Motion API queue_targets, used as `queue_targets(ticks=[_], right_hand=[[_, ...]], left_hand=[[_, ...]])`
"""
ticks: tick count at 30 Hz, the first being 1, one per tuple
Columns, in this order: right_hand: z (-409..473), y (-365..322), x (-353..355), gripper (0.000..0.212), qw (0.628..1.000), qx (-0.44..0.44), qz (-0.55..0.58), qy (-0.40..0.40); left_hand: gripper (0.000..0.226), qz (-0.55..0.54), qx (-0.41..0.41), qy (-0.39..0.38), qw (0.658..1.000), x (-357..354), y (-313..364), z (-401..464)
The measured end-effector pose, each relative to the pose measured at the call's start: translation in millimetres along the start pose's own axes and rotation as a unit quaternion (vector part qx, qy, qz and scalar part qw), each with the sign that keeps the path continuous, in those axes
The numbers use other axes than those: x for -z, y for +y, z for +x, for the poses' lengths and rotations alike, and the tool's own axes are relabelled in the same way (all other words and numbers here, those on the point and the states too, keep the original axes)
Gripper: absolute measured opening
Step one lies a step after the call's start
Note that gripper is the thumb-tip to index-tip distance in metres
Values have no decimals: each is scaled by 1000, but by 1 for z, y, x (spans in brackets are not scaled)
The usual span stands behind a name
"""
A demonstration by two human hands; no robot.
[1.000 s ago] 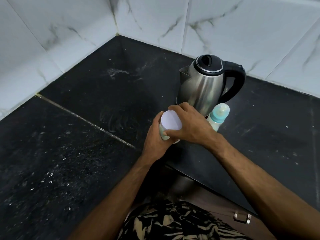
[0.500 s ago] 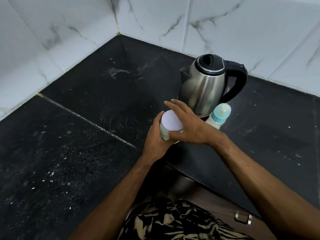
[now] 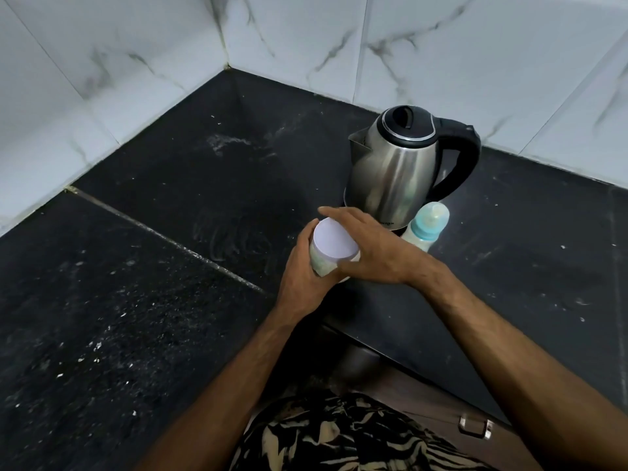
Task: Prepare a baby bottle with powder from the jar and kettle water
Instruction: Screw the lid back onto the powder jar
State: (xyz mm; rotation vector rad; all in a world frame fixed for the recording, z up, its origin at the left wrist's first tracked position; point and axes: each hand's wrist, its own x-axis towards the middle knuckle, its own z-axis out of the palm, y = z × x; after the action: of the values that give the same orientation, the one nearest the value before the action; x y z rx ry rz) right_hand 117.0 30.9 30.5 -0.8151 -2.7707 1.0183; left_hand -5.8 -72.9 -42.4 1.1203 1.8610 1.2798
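Head view: the left hand grips the body of a small clear cylindrical jar with a pale lilac round lid, fingers curled round its near side, holding it just above the black speckled stone bench near the front edge. The right hand lies across the far side of the lid, fingers extended and largely straight, thumb against the lid's near rim; not a closed grasp. Lid in place on the jar. Pale powder visible through the jar wall below the lid. Behind the hands stands a stainless-steel electric kettle with black lid and black handle, upright, spout to the left. Just beside the kettle's right base stands a translucent baby bottle with teal collar and clear cap, capped. White marble-veined wall tiles enclose the bench corner
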Motion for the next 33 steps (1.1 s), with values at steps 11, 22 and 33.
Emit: queue_targets(ticks=[11,22,33], right_hand=[[0,0,3,98,999,-15,34,-10],[0,2,1,105,1000,-5,2,-8],[-3,1,-44,97,981,-11,90,172]], left_hand=[[94,-6,-5,13,1000,-1,-4,0],[98,-20,-18,6,1000,2,-2,-2],[91,-23,-25,47,998,-4,5,-5]])
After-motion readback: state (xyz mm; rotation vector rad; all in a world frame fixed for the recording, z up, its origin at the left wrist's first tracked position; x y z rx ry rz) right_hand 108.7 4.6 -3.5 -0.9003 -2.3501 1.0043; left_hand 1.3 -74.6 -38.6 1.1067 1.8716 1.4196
